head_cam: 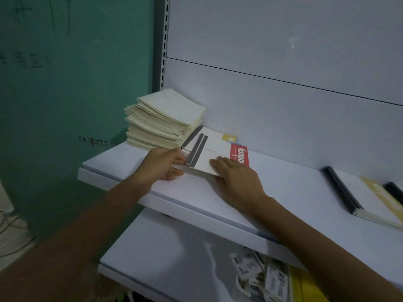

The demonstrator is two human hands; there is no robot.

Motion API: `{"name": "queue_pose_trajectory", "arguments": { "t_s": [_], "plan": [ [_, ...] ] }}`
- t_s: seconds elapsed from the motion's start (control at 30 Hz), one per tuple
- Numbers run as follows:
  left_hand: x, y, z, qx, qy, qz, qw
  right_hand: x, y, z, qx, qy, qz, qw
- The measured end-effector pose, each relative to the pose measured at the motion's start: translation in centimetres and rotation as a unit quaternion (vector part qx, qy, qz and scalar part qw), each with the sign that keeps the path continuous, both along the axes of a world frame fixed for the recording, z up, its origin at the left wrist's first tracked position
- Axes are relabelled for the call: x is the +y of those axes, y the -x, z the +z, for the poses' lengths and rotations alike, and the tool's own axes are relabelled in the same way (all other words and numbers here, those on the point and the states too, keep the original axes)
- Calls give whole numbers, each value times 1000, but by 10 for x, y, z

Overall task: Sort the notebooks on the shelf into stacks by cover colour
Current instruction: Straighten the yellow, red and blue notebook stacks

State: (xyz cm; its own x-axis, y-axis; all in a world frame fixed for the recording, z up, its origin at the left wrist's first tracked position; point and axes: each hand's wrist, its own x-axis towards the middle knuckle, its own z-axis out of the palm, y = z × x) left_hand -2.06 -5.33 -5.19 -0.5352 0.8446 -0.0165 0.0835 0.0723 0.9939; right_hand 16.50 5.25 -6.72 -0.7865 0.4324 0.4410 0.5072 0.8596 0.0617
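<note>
- A white shelf (294,188) runs from 9 o'clock to 3 o'clock across the view, seen from above, in dim light.
- Near the middle of the view, a small striped pile (209,151) of white notebooks with dark grey bands along the spine lies flat on the shelf, the notebooks fanned slightly apart.
- The left hand (162,164) grips the pile's left edge, with the fingers curled round the edge.
- The right hand (236,179) lies flat on the top cover at the pile's near right corner, fingers nearly straight and pressing down, curled round nothing.
- At 10 o'clock from the pile, a tall cream stack (165,118) of thin notebooks stands at the shelf's left end. It is unevenly squared and touches or overlaps the pile's far corner.
- At 3 o'clock from the pile, a red notebook (239,156) with white lettering pokes out from beneath it.
- At 1 o'clock from the pile, the corner of a yellow notebook (229,137) shows behind it, close to the back panel (283,116).
- At 3 o'clock in the view, well apart from the hands, a right stack (349,186) lies flat, with black spines and a white and yellow top cover, cut off by the edge.
- At 5 o'clock, a lower shelf (163,247) holds loose printed tags (257,273).
- At 9 o'clock, a green wall (65,105) bears faint handwriting.
</note>
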Motion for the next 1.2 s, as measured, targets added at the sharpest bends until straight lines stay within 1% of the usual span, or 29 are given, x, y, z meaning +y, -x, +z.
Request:
{"name": "queue_pose_trajectory", "arguments": {
  "t_s": [0.13, 0.23, 0.3, 0.37, 0.43, 0.5, 0.6, 0.63, 0.7, 0.77, 0.8, 0.83, 0.87, 0.9, 0.93, 0.97, 1.03, 1.07, 1.1, 1.2],
  "plan": [
    [4, -1, 4, -12, 16, -38, 999, 1, -4, 0, -8, 44, -9, 999],
    [7, -3, 3, -32, 1, -31, 999, 11, 6, 5, -33, 47, -13, 998],
    [9, -7, 3, -17, -10, -3, 1000, 19, 15, 11, -56, 91, -10, 994],
    [9, -9, 3, 14, -22, 27, 999, 28, 23, 16, -61, 165, -1, 984],
    [6, -9, 4, 37, -30, 30, 998, 35, 24, 21, -20, 233, 15, 972],
    [3, -10, 7, 44, -27, 18, 998, 38, 19, 27, 64, 267, 24, 961],
    [1, -16, 10, 15, -28, 2, 999, 32, 7, 36, 191, 221, 29, 956],
    [1, -19, 11, -5, -30, -10, 999, 27, 4, 38, 217, 210, 23, 953],
    [3, -25, 13, -46, -30, -56, 997, 15, -5, 36, 236, 191, 5, 953],
    [7, -31, 16, -111, -20, -109, 988, -1, -14, 26, 225, 151, 1, 963],
    [10, -33, 19, -151, -13, -128, 980, -9, -19, 19, 209, 118, 18, 971],
    [13, -36, 20, -177, -5, -141, 974, -19, -23, 13, 178, 75, 40, 980],
    [15, -38, 21, -184, 3, -151, 971, -24, -27, 6, 134, 23, 60, 989],
    [17, -40, 21, -169, 14, -159, 973, -27, -30, -2, 91, -27, 76, 993],
    [18, -41, 18, -142, 29, -164, 976, -30, -32, -6, 50, -43, 83, 994],
    [17, -42, 15, -110, 42, -163, 980, -32, -34, -7, 15, -24, 82, 996],
    [17, -43, 10, -61, 51, -147, 986, -31, -39, -3, -9, 58, 88, 994],
    [16, -43, 8, -49, 50, -141, 987, -29, -41, 0, 6, 100, 99, 990],
    [15, -44, 8, -40, 50, -136, 989, -27, -44, 2, 42, 134, 113, 984],
    [9, -45, 14, 9, 45, -118, 992, -15, -44, 14, 221, 205, 109, 947]
  ]
}}
